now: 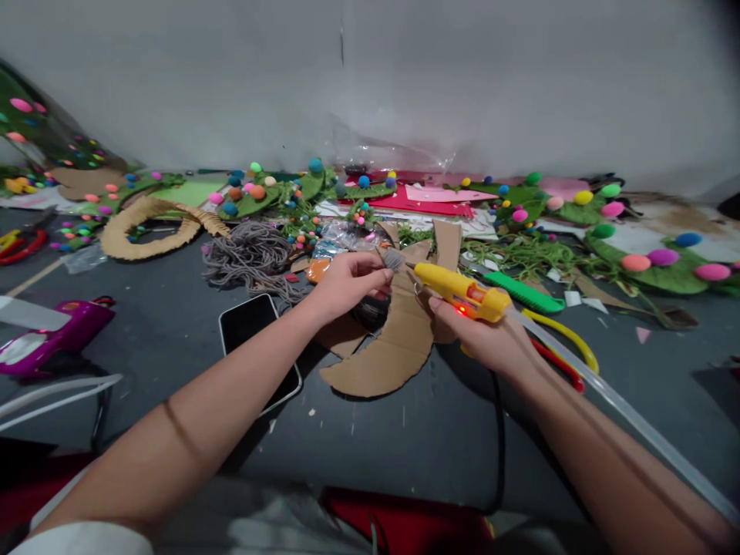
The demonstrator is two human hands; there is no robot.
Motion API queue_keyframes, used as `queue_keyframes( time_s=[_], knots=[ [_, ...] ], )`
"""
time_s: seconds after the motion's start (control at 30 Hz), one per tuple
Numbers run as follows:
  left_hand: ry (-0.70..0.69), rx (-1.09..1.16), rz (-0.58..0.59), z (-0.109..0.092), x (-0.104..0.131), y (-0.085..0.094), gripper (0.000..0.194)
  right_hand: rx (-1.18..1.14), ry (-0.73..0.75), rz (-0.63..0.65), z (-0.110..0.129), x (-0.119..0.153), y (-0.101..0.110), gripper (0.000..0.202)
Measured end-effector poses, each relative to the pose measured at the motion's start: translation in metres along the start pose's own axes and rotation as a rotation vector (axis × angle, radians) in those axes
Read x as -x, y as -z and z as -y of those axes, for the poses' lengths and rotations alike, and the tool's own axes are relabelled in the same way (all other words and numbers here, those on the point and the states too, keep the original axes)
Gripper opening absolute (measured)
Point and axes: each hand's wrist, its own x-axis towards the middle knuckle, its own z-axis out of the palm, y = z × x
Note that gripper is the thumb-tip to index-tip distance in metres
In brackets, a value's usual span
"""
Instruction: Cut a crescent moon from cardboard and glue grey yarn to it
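My right hand (491, 335) grips a yellow hot glue gun (462, 293), its red light lit and a long clear glue stick (613, 397) running out of its back. The nozzle points left at a patch of grey yarn (394, 260) wound round the upper tip of a cardboard crescent (393, 347). My left hand (352, 285) is closed at that tip, thumb and fingers pinched beside the yarn; exactly what lies between the fingertips is partly hidden. Below my left hand is a dark, rounded bundle (371, 312). A phone (248, 320) lies under my left forearm.
Grey yarn (248, 258) lies in a tangle left of my hands, near a cardboard ring (130, 247). A purple glue gun (69, 339) sits far left. A green cutter (523, 291) and yellow-red handles (570, 347) are at right. Pom-pom-covered green leaves (653, 266) line the back.
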Motion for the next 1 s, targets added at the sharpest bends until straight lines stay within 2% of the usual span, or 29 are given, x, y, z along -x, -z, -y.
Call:
queue_keyframes(
  time_s=[0.17, 0.33, 0.53, 0.7, 0.9, 1.0],
  knots=[
    [-0.007, 0.02, -0.002, 0.0015, -0.0006, -0.0002, 0.017, 0.015, 0.009, -0.017, 0.0014, 0.001, -0.0001, 0.022],
    [-0.018, 0.01, 0.014, 0.0016, -0.001, 0.0009, 0.018, -0.013, 0.007, 0.028, -0.0029, 0.0007, -0.0028, 0.026],
    [-0.003, 0.01, 0.0, 0.0005, -0.0007, 0.0008, 0.018, 0.01, 0.017, -0.048, -0.0041, 0.0003, -0.0018, 0.022],
    [-0.006, 0.002, 0.017, 0.0008, -0.0004, 0.0008, 0.018, -0.068, 0.002, 0.046, -0.0052, 0.0001, -0.0037, 0.024],
    [-0.011, 0.03, 0.015, -0.0016, 0.0005, -0.0003, 0.018, -0.015, -0.032, -0.002, -0.0021, 0.0012, -0.001, 0.026],
    [-0.023, 0.018, 0.027, -0.0014, 0.0004, 0.0007, 0.019, -0.022, -0.034, 0.036, -0.0033, 0.0003, -0.0021, 0.028]
  ],
)
